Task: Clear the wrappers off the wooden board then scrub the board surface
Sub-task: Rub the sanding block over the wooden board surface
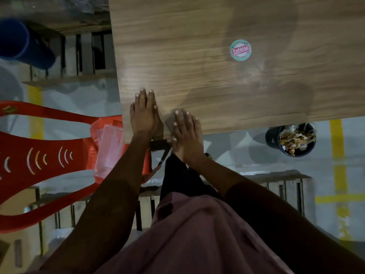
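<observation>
The wooden board [207,56] fills the upper middle and right of the head view, with a round teal and red sticker [240,50] on it. My left hand [143,113] lies flat with straight fingers on the board's near left corner. My right hand [185,133] presses a small grey-brown scrub pad [171,122] against the board's near edge, fingers spread over it. No wrappers lie on the board. A black bin [273,138] on the floor to the right holds crumpled wrappers [296,138].
A red plastic chair [49,155] stands at the left with a clear plastic container [108,151] on its seat. A blue cylinder [23,44] lies at the upper left. Wooden pallets [83,54] and yellow floor lines [338,139] surround the board.
</observation>
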Demonstrator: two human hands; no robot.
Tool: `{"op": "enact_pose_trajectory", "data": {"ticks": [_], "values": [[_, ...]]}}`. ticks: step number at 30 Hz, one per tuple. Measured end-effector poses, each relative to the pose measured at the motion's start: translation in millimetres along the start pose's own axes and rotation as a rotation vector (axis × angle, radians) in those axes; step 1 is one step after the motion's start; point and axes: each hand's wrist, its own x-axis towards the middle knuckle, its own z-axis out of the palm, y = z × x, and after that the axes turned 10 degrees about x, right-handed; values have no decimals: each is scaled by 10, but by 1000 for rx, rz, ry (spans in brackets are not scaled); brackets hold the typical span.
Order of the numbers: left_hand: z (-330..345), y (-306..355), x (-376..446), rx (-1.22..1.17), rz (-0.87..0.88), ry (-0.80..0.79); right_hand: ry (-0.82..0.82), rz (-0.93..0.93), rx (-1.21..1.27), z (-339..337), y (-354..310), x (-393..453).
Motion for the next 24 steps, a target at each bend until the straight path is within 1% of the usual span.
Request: {"op": "enact_pose_trajectory", "data": {"ticks": [1, 2, 4, 6, 8, 10, 13, 14, 15, 16, 19, 20, 22, 24], "values": [[-14, -18, 18, 2, 8, 9, -20, 14, -44, -49, 65, 17], [-30, -34, 35, 1, 9, 11, -58, 71, -75, -95, 103, 26], [-82, -57, 63, -22, -4, 11, -76, 236, -107, -160, 142, 54], [-153, -63, 98, -36, -5, 27, -46, 371, -47, -222, 80, 115], [-180, -56, 136, -20, 24, 53, -12, 444, 20, -185, -58, 182], [-167, -87, 223, -6, 1, 56, -17, 416, 67, -96, -264, 250], [-139, -146, 318, 0, -18, 47, -15, 164, 37, 50, -447, 302], [-146, -152, 365, 3, -6, 52, -9, 124, 7, 47, -416, 354], [-166, -155, 422, -11, 7, 50, -1, 122, -14, 19, -345, 429], [-183, -162, 477, -39, 16, 44, 16, 157, -29, -20, -257, 503], [-222, -196, 638, -123, 61, 40, 91, 396, -20, -192, 29, 682], [-228, -206, 708, -141, 83, 42, 116, 449, -22, -238, 103, 735], [-220, -237, 872, -159, 102, 65, 153, 511, -7, -259, 103, 830], [-217, -263, 1028, -172, 76, 72, 187, 560, 28, -191, -57, 904]]}}
